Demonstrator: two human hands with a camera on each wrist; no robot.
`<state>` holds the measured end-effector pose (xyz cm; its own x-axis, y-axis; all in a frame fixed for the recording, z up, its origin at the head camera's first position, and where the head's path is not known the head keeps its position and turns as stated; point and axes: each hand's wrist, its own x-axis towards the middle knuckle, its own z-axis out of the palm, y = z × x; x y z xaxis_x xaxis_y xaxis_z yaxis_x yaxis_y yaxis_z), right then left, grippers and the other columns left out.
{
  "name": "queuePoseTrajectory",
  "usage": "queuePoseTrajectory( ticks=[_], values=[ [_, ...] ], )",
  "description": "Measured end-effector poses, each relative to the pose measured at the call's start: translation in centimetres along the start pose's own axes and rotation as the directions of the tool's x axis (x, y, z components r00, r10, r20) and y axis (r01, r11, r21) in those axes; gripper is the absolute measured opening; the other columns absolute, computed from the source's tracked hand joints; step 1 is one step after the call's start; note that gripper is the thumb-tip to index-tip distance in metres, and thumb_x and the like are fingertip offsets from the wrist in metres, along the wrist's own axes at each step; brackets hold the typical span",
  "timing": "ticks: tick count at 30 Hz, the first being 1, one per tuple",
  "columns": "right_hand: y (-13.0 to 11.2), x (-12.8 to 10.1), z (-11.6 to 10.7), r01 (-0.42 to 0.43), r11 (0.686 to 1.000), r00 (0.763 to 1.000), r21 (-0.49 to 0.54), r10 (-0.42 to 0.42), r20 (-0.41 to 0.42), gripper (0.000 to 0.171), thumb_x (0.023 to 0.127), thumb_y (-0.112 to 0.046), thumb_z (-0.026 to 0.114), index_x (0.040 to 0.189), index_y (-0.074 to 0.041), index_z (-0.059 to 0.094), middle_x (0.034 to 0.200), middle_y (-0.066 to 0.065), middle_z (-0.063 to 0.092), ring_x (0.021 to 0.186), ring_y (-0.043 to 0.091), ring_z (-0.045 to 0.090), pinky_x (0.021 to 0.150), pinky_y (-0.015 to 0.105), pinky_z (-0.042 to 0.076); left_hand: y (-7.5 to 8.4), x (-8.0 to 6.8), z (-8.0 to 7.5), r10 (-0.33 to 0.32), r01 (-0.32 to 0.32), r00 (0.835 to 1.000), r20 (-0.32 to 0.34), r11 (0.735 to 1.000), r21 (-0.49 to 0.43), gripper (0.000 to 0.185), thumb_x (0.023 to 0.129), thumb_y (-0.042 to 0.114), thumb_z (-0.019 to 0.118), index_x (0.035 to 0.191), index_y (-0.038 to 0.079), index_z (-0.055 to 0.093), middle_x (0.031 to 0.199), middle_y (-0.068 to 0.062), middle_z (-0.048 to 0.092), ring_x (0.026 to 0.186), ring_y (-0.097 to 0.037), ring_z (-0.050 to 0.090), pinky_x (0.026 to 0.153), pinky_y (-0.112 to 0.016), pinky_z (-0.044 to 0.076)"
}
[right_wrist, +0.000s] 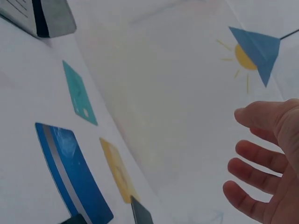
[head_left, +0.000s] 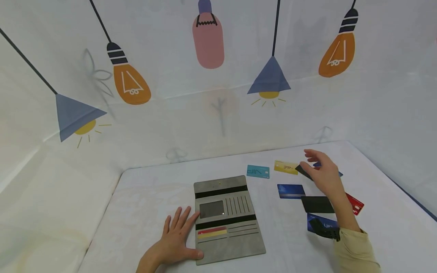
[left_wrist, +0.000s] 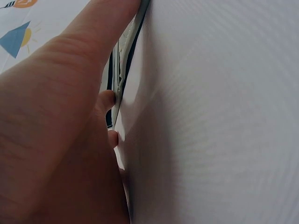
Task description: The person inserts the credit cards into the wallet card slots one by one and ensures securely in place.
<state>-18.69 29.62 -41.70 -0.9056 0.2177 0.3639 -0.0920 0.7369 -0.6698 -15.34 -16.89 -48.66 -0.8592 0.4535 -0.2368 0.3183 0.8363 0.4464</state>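
Note:
A grey wallet (head_left: pixel 225 218) lies open on the white table, a red and a yellow card tucked in its lower slots. My left hand (head_left: pixel 177 231) lies flat beside it, straight fingers touching its left edge; the left wrist view shows the fingers (left_wrist: pixel 88 42) along the wallet's edge (left_wrist: pixel 122 70). My right hand (head_left: pixel 319 167) hovers empty, fingers relaxed, above loose cards: teal (head_left: pixel 258 171), yellow (head_left: pixel 286 167), blue (head_left: pixel 291 190), black (head_left: pixel 317 204), red (head_left: pixel 356 205). The right wrist view shows that hand (right_wrist: pixel 261 163) with the teal (right_wrist: pixel 80 93), blue (right_wrist: pixel 72 172) and yellow (right_wrist: pixel 117 170) cards below.
Another blue card (head_left: pixel 319 222) lies near my right forearm, and a dark card (head_left: pixel 303 170) lies under the right fingers. A white backdrop printed with lamps encloses the table on three sides. The wallet's corner (right_wrist: pixel 46 16) shows top left in the right wrist view.

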Motion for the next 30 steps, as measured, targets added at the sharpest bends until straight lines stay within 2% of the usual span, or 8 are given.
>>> queuePoseTrajectory(
  ticks=[2, 4, 10, 14, 16, 20, 24, 30],
  values=[
    [0.8, 0.1, -0.4, -0.046, 0.999, 0.999, -0.005, 0.045, -0.021, 0.054, 0.099, -0.029, 0.06, 0.144, -0.002, 0.045, 0.136, 0.027, 0.052, 0.12, 0.044, 0.05, 0.092, 0.06, 0.046, 0.0, -0.1, -0.1, -0.002, 0.002, 1.0, -0.001, 1.0, 0.0, 0.115, 0.065, 0.08, 0.071, 0.157, 0.026, 0.027, 0.166, -0.01, 0.009, 0.151, -0.038, -0.005, 0.112, -0.068, -0.007],
    [1.6, 0.2, -0.7, -0.097, 0.995, 0.995, 0.003, 0.097, -0.036, 0.057, 0.1, -0.03, 0.059, 0.146, -0.002, 0.043, 0.138, 0.027, 0.05, 0.123, 0.045, 0.048, 0.095, 0.064, 0.044, 0.1, -0.1, -0.1, -0.005, 0.005, 1.0, -0.002, 1.0, 0.003, 0.115, 0.065, 0.08, 0.071, 0.157, 0.026, 0.027, 0.166, -0.01, 0.01, 0.151, -0.039, -0.004, 0.112, -0.068, -0.007],
    [4.3, 0.0, -1.4, -0.198, 0.98, 0.976, -0.007, 0.196, -0.096, 0.057, 0.1, -0.029, 0.057, 0.149, -0.004, 0.041, 0.142, 0.026, 0.047, 0.127, 0.045, 0.047, 0.095, 0.048, 0.05, 0.1, -0.1, -0.1, -0.009, 0.009, 1.0, 0.001, 1.0, -0.002, 0.115, 0.065, 0.078, 0.072, 0.157, 0.027, 0.026, 0.166, -0.01, 0.009, 0.151, -0.039, -0.005, 0.112, -0.068, -0.007],
    [6.1, -0.2, -1.7, -0.239, 0.971, 0.965, -0.02, 0.236, -0.112, 0.058, 0.1, -0.027, 0.055, 0.149, 0.0, 0.039, 0.145, 0.031, 0.04, 0.127, 0.05, 0.043, 0.097, 0.056, 0.047, 0.2, 0.0, 0.0, -0.008, 0.008, 1.0, 0.004, 1.0, -0.006, 0.114, 0.065, 0.077, 0.072, 0.157, 0.027, 0.026, 0.166, -0.01, 0.009, 0.151, -0.039, -0.005, 0.112, -0.068, -0.008],
    [7.1, -0.3, -1.7, -0.263, 0.964, 0.961, -0.036, 0.258, -0.095, 0.059, 0.1, -0.026, 0.054, 0.149, 0.003, 0.036, 0.146, 0.036, 0.035, 0.129, 0.054, 0.037, 0.101, 0.067, 0.037, 0.1, 0.0, 0.0, -0.011, 0.011, 1.0, 0.004, 1.0, -0.006, 0.114, 0.066, 0.077, 0.072, 0.157, 0.028, 0.025, 0.167, -0.01, 0.009, 0.151, -0.038, -0.005, 0.112, -0.068, -0.008],
    [9.1, -0.4, -1.5, -0.3, 0.948, 0.954, -0.109, 0.3, -0.015, 0.064, 0.101, -0.028, 0.053, 0.148, 0.01, 0.031, 0.145, 0.042, 0.026, 0.133, 0.059, 0.024, 0.105, 0.073, 0.026, 0.1, 0.1, 0.1, -0.009, 0.009, 1.0, -0.005, 1.0, -0.004, 0.114, 0.065, 0.078, 0.072, 0.157, 0.029, 0.026, 0.166, -0.009, 0.009, 0.151, -0.038, -0.006, 0.112, -0.069, -0.008],
    [10.5, -0.6, -1.3, -0.314, 0.934, 0.943, -0.171, 0.328, 0.061, 0.068, 0.1, -0.031, 0.051, 0.147, 0.013, 0.027, 0.145, 0.044, 0.02, 0.133, 0.06, 0.02, 0.104, 0.075, 0.024, 0.0, 0.0, 0.0, 0.001, -0.001, 1.0, -0.005, 1.0, -0.005, 0.114, 0.065, 0.078, 0.071, 0.157, 0.028, 0.024, 0.166, -0.01, 0.009, 0.151, -0.039, -0.006, 0.112, -0.069, -0.009],
    [11.4, -0.6, -0.9, -0.34, 0.923, 0.928, -0.179, 0.361, 0.095, 0.071, 0.1, -0.03, 0.049, 0.148, 0.014, 0.02, 0.148, 0.044, 0.013, 0.136, 0.062, 0.013, 0.105, 0.076, 0.018, 0.1, -0.1, -0.1, 0.006, -0.006, 1.0, -0.002, 1.0, 0.006, 0.115, 0.066, 0.079, 0.07, 0.157, 0.027, 0.024, 0.167, -0.01, 0.008, 0.151, -0.039, -0.005, 0.112, -0.069, -0.007]
  ],
)
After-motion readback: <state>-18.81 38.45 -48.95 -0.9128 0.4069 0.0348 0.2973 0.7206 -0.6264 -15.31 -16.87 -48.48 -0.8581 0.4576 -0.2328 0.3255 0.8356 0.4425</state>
